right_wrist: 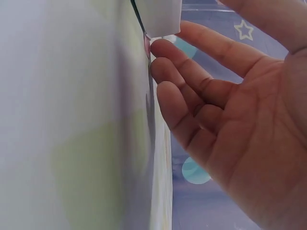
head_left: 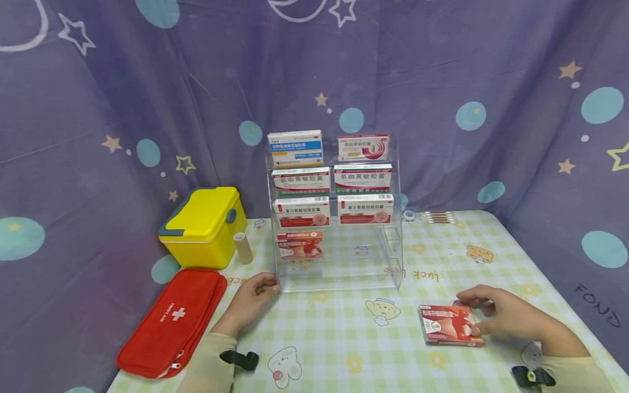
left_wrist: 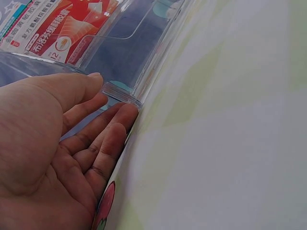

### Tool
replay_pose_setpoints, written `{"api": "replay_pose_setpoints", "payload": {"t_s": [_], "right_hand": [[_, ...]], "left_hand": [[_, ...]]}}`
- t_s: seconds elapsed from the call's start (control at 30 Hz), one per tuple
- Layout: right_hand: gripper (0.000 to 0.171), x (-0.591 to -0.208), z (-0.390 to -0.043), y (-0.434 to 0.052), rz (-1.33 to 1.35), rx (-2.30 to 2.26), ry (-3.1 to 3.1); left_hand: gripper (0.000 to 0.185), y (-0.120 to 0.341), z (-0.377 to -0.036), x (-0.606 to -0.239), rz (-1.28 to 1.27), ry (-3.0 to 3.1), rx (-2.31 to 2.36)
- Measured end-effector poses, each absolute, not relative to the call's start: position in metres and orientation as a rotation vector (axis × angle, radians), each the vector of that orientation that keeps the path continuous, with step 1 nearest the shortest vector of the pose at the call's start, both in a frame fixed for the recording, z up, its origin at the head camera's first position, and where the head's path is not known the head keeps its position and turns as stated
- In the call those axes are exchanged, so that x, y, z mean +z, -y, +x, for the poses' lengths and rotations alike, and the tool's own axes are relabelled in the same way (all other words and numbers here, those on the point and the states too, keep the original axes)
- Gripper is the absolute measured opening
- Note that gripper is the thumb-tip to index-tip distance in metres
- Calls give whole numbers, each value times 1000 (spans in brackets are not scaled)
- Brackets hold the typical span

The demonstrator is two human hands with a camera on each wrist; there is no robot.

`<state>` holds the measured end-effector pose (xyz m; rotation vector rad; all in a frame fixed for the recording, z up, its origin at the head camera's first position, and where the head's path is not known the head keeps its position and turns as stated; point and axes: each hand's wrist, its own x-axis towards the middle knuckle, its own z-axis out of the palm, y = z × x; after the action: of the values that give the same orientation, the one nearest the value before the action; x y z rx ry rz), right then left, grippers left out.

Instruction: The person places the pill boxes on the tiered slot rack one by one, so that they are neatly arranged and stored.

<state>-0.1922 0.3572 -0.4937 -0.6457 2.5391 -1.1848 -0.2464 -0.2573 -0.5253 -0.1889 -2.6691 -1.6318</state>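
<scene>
My left hand [head_left: 255, 295] lies on the table at the lower left corner of a clear acrylic rack [head_left: 393, 262]. In the left wrist view its relaxed fingers [left_wrist: 112, 122] touch that rack corner [left_wrist: 120, 93]. The rack holds several medicine boxes, with one red box [head_left: 300, 245] [left_wrist: 67, 28] on its lowest left shelf. A matching red box [head_left: 449, 325] lies flat on the table at the right. My right hand [head_left: 496, 314] rests against its right side, fingertips [right_wrist: 160, 52] touching the box's edge [right_wrist: 160, 14], palm showing and fingers nearly straight.
A yellow case [head_left: 203, 226] stands at the back left beside a beige bandage roll [head_left: 243, 248]. A red first-aid pouch [head_left: 172, 322] lies at the table's left edge. A strip of vials [head_left: 439, 217] and a small tape roll [head_left: 409, 216] lie behind the rack.
</scene>
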Motion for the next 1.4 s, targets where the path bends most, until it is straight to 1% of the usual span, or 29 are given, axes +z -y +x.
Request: {"api": "replay_pose_setpoints", "payload": {"t_s": [0.27, 0.43, 0.7, 0.8, 0.9, 0.97, 1.03, 1.13, 1.4], "right_hand": [[71, -496, -186, -360, -690, -1264, -2505], [65, -497, -187, -360, -726, -1258, -2497], [47, -500, -188, -363, -684, -1362, -2396], [35, -500, -189, -364, -666, -1398, -2386], [21, -500, -190, -365, -644, -1402, -2423], [15, -500, -190, -365, -616, -1405, -2443], [14, -500, -191, -366, -603, -1417, -2453], [15, -500, -191, -367, -583, -1431, -2488], [18, -489, -192, -364, -492, -1435, -2715]], "left_hand": [[29, 257, -246, -523, -188, 2675, -1640], [30, 257, -245, -523, -180, 2671, -1633], [30, 257, -245, -524, -168, 2662, -1648], [31, 255, -245, -524, -149, 2664, -1640], [30, 249, -238, -511, -137, 2669, -1644], [30, 249, -238, -510, -133, 2671, -1642], [29, 251, -239, -511, -144, 2679, -1642], [29, 257, -246, -525, -149, 2683, -1635], [29, 258, -247, -526, -163, 2680, -1634]]}}
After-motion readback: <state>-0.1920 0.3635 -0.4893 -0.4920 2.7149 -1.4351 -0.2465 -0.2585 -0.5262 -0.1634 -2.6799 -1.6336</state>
